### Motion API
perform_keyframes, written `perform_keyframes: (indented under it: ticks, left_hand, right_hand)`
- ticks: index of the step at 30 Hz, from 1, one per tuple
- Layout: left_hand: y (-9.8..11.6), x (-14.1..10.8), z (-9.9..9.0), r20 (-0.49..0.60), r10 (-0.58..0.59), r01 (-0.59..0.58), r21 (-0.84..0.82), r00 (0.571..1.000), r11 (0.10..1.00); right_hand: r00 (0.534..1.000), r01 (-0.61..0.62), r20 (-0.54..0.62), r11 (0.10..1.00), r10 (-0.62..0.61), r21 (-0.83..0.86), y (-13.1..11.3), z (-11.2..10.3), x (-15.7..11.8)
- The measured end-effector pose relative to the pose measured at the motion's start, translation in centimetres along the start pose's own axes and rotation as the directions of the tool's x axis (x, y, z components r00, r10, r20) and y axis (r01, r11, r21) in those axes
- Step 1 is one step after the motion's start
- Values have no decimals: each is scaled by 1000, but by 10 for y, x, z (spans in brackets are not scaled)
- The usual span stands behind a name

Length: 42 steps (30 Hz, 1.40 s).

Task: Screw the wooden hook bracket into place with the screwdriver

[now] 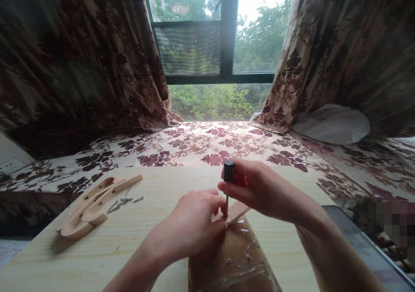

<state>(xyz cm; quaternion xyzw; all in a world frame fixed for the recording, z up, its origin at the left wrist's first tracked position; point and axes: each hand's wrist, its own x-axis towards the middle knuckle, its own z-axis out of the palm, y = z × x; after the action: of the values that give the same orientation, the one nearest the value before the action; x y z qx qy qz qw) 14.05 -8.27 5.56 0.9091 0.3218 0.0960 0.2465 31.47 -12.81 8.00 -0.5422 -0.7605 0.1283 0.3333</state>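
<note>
My right hand (243,181) is closed around the dark ribbed handle of a screwdriver (228,171), which stands upright with its shaft pointing down. Its tip meets a pale wooden piece (238,212) that lies across the far end of a brown, tape-wrapped block (223,264). My left hand (202,210) grips the wooden piece, with thumb and fingers on either side of the screwdriver's tip. Whether a screw sits under the tip is too small to tell. Part of the wooden piece is hidden by both hands.
Curved wooden parts with holes (87,210) lie on the left of the pale wooden table (155,266). Several loose screws (121,203) are beside them. A flat device with a screen (356,240) rests at the right edge. Behind the table is a floral-covered ledge (194,142).
</note>
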Motion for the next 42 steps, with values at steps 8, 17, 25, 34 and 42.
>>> perform_keyframes:
  ticks: [8,17,25,34,42]
  left_hand:
    - [0,0,1,-14,-18,19,13,1000,1000]
    - [3,-1,-2,-7,-27,27,24,1000,999]
    - [0,0,1,-21,-15,16,22,1000,1000]
    - [3,0,-2,-7,-17,18,41,1000,999]
    - [3,0,0,-2,-5,5,45,1000,999]
  right_hand:
    - [999,26,37,999,-27,34,1,3,1]
    - [998,17,61,995,-23,93,-1,1,1]
    - [1000,9,5,998,-10,59,2,2,2]
    - [995,5,100,984,-23,176,0,-3,0]
    - [998,-4,56,991,-3,131,2,-4,-1]
